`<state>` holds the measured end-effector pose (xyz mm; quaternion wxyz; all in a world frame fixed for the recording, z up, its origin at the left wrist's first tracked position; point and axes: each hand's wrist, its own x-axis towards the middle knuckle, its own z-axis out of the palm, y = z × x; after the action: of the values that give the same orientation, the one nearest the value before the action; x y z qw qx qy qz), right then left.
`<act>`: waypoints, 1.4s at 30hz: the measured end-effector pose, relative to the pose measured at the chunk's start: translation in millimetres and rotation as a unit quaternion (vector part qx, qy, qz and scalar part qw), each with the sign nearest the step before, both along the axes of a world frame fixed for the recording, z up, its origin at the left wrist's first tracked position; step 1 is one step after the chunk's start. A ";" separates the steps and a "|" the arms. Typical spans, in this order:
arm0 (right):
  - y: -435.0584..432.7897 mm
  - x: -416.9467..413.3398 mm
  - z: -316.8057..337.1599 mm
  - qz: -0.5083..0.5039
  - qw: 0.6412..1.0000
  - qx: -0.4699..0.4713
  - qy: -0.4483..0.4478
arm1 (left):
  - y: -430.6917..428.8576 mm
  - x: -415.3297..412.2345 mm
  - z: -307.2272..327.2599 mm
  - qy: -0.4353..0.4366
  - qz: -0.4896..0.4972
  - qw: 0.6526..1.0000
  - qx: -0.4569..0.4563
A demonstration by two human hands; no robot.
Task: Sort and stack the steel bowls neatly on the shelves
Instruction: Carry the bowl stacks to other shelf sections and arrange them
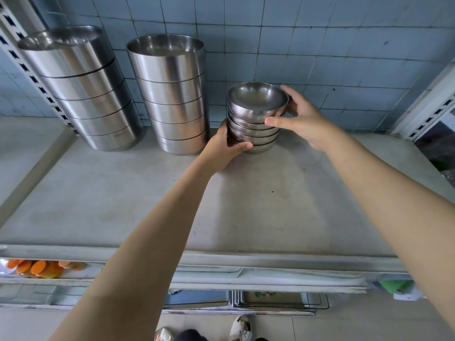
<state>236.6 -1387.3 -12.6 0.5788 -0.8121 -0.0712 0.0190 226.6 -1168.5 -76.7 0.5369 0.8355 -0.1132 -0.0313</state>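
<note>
We count three stacks of steel on the shelf (pixel 246 205). Two are tall stacks of straight-sided bowls, five tiers each: the left tall stack (pixel 81 94) leans beside the slotted upright (pixel 29 70), and the middle tall stack (pixel 172 94) stands near it but apart. The third is the small bowl stack (pixel 256 119), about six round bowls as far as we can count, since the lower rims are partly behind a thumb. It sits at the back of the shelf, near the tiled wall (pixel 320 45) and just right of the middle tall stack.

Both hands grip it. The left hand (pixel 226 148) wraps the lower bowls with its thumb across the front. The right hand (pixel 302 116) curls round the upper bowls, fingers behind the top rim.

A broad stretch of grey shelf runs from the small stack forward to the metal front lip (pixel 221 259) and rightward to the second upright (pixel 433 107).
</note>
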 end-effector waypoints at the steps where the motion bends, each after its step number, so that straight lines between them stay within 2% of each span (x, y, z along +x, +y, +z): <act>1: -0.3 1.2 -0.8 0.003 1.000 0.000 -0.002 | -0.2 0.0 0.4 0.001 0.002 1.000 0.003; 10: -4.0 -2.6 1.6 0.018 0.999 0.039 0.032 | -1.0 -2.8 6.2 0.019 -0.002 1.000 0.017; 13: -5.4 -2.5 0.1 0.012 0.998 0.045 0.042 | -3.5 -4.5 11.6 0.034 0.007 0.999 -0.024; 17: -5.8 -1.8 1.6 0.008 0.998 0.042 0.051 | -8.6 -7.5 23.9 -0.020 0.039 0.997 -0.068; 21: -8.0 0.9 4.3 0.019 0.998 0.041 0.054 | -10.3 -6.8 30.7 -0.041 0.047 0.995 -0.076; 37: -6.4 -0.2 9.0 0.043 0.996 0.039 0.066 | -9.2 -11.3 38.1 -0.053 0.062 0.997 -0.006; 40: -7.7 -2.8 14.2 0.036 0.997 0.012 0.067 | -8.4 -18.0 42.9 -0.042 0.061 0.997 0.026; 42: -9.0 -12.5 17.1 -0.003 0.999 -0.019 0.035 | -6.8 -25.8 47.7 -0.037 0.062 0.996 0.059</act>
<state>224.1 -1396.3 4.5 0.5653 -0.8222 -0.0482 0.0467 200.8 -1175.2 -29.0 0.4828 0.8718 -0.0789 0.0259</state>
